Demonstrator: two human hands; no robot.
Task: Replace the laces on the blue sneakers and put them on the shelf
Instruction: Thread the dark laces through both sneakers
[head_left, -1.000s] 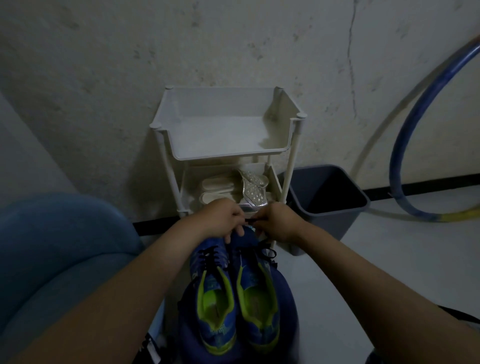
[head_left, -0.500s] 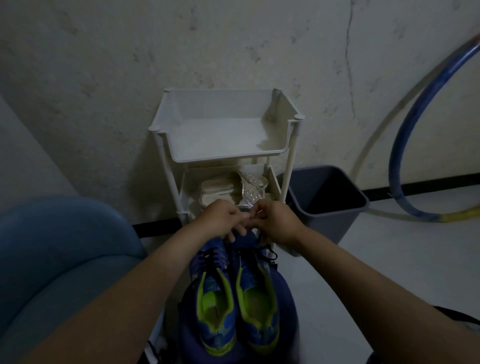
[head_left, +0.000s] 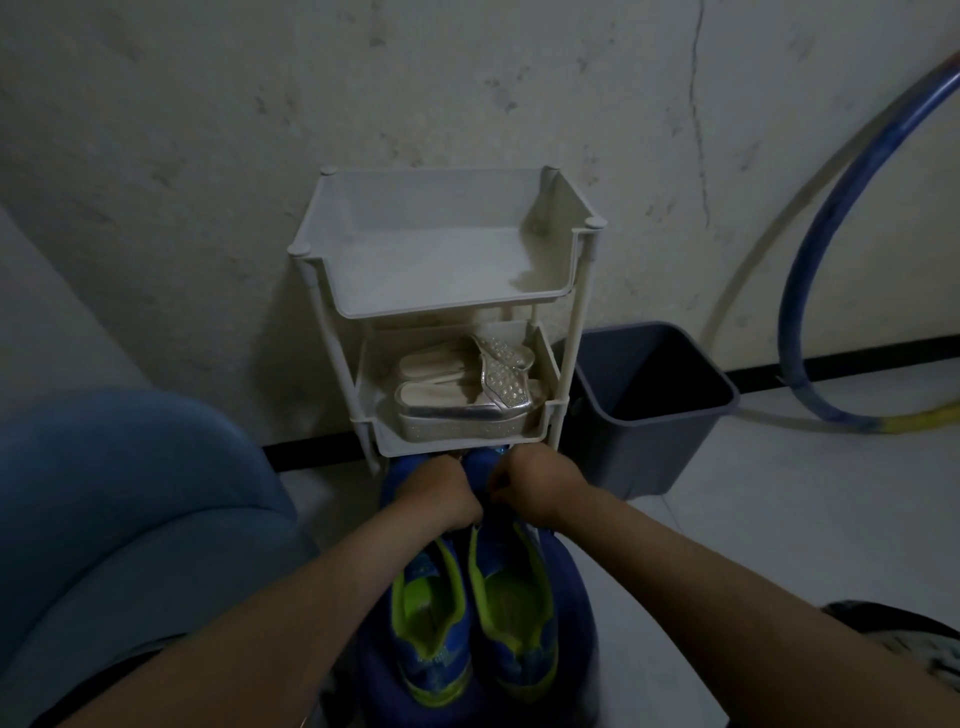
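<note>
Just below the front edge of the shelf (head_left: 447, 310), the left hand (head_left: 436, 493) and the right hand (head_left: 535, 483) are both curling tight round the laced fronts of the blue sneakers (head_left: 511, 623), which are lying side by side on a dark blue seat (head_left: 577, 613).

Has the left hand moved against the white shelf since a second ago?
Yes. The left hand has come down toward the person: it overlapped the lower shelf tier, and now sits below it, over the blue sneakers.
</note>
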